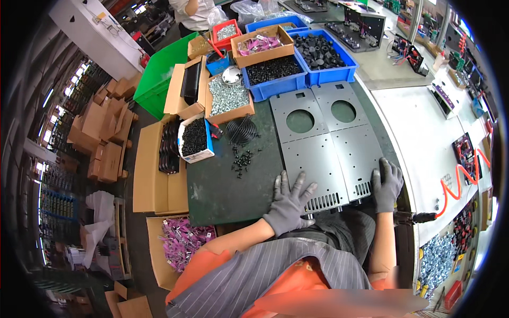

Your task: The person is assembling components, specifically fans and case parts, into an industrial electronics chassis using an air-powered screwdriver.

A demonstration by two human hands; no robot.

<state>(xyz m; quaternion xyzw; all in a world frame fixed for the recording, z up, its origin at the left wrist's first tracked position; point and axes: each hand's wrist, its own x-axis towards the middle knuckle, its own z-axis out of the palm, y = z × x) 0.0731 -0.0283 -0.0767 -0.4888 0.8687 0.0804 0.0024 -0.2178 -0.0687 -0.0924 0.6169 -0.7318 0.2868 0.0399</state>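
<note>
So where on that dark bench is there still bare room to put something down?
The widest bare patch of the dark green mat lies left of the left hand, below the loose black screws and right of the cardboard boxes. The white worktop right of the two grey metal panels is also bare. The top is crowded with blue bins and screw boxes.

grey knit gloves cover the left hand (pixel 289 204) and right hand (pixel 387 185), set on two matt grey metal panels (pixel 328 143) over a dark green mat (pixel 233 185); blue bins (pixel 323 77) carry black parts, a brown carton (pixel 180 244) purple pieces, beside a green crate (pixel 159 79).
</note>
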